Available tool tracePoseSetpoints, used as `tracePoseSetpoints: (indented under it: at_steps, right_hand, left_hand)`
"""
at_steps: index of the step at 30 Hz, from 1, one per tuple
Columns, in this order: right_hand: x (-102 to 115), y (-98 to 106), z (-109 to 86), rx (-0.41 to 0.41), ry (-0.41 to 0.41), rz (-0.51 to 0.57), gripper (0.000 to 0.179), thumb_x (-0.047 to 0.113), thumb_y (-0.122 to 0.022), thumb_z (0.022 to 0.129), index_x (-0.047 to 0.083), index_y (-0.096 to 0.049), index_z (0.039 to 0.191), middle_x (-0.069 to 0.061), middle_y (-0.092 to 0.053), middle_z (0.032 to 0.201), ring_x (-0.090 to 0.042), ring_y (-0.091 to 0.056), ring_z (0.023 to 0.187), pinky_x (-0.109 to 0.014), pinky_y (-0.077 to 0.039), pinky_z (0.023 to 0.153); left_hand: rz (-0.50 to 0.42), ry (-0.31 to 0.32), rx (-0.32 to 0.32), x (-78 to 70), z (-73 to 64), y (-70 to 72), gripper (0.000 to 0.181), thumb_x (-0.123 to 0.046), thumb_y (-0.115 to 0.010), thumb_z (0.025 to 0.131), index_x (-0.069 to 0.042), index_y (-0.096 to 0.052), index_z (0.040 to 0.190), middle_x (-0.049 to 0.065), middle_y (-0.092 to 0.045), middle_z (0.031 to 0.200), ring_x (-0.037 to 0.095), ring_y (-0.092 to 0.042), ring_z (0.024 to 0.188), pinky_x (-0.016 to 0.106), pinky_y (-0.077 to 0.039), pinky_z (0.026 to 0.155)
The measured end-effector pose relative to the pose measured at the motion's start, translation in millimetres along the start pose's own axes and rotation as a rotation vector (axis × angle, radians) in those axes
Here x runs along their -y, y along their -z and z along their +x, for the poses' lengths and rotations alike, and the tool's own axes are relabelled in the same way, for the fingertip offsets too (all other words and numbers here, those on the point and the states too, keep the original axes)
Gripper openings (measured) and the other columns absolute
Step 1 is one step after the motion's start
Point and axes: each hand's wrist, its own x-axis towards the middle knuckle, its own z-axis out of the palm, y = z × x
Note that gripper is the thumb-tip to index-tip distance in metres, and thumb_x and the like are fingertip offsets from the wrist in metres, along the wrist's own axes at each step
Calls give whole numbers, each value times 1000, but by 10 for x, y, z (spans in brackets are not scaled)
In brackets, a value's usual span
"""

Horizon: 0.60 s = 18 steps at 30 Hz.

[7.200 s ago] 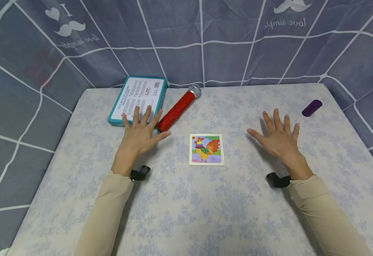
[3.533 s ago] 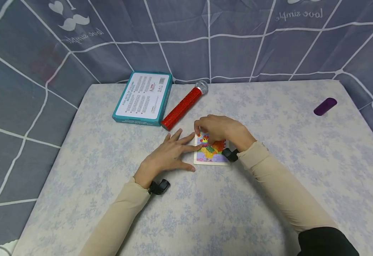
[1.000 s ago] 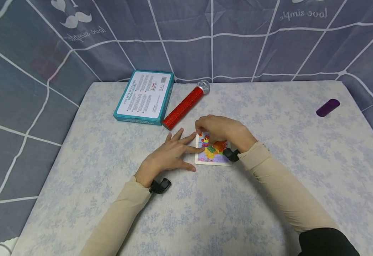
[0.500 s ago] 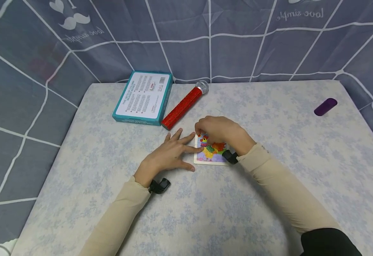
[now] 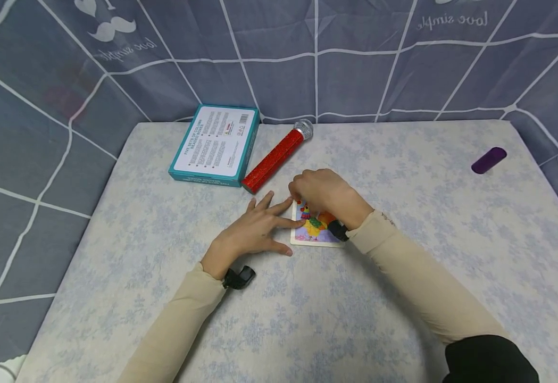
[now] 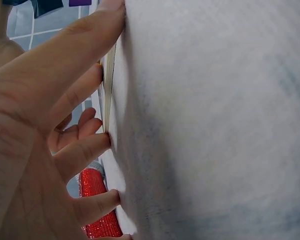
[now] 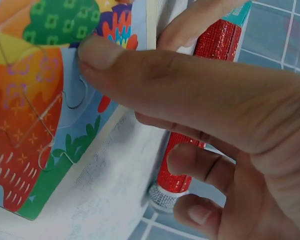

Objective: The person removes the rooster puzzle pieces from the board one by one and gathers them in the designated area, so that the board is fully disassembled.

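Observation:
A small square jigsaw puzzle (image 5: 315, 229) with a rooster picture and pale frame lies on the table. My left hand (image 5: 247, 234) has its fingers spread at the puzzle's left side, with the index finger on the picture. My right hand (image 5: 326, 194) reaches over the top edge, fingers bent, and pinches at the puzzle near its upper left. In the right wrist view the thumb (image 7: 115, 62) presses on the picture beside the green wing, and a finger lies just past the frame. The left wrist view shows left fingertips (image 6: 97, 145) along the puzzle's thin edge.
A teal and white box (image 5: 215, 143) lies behind the left hand. Against its right side leans a red glittery microphone (image 5: 276, 159) with a silver head. A dark purple cylinder (image 5: 489, 160) lies at the far right. Grey curtain (image 5: 355, 80) borders the table's back and sides.
From spread apart over the table, both hands have come in to the puzzle. In the last half second the right hand shifts slightly left and up; the left hand stays put.

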Motion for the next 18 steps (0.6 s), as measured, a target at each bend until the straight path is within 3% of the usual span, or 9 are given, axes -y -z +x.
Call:
tracePoseSetpoints:
  at_steps: [5,18]
  right_hand:
    - [-59,17,29,63,6,109,37,8,-89,71,13,-65,99,-1,-58,96,-19,-53,89,-35,-50,73]
    - [-164,-5,46,120,52,241,30,5,-84,76,11,-63,96,-3,-56,100,-20,-51,92,-31,-47,75]
  left_hand:
    - [1,0,4,2,-3,5,70,-53,-77,77,-33,-55,140,7,-21,162,50,-8,145,74,-11,107]
    - [7,3,10,-1,2,12,70,-52,-77,77,-33,-55,140,7,-22,162,50,-8,145,73,-11,107]
